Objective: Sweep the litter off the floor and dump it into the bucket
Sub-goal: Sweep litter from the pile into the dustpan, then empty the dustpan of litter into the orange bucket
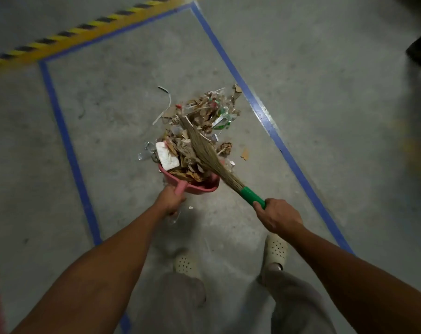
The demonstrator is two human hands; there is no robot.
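Head view: the left hand (169,201) is curled round the handle of a pink dustpan (201,189), which sits on the concrete floor with its mouth facing away from the person. Litter (204,121) of cardboard scraps, dry leaves and plastic wrappers partly fills the dustpan and heaps up just beyond its mouth. Right of the dustpan, the right hand (277,215) grips the green handle of a straw broom (204,150), whose bristles lie across the heap. Blue tape (67,141) frames the floor around the dustpan, and a yellow-black strip (84,32) runs well beyond it. Two pale shoes (185,262) stand behind the dustpan.
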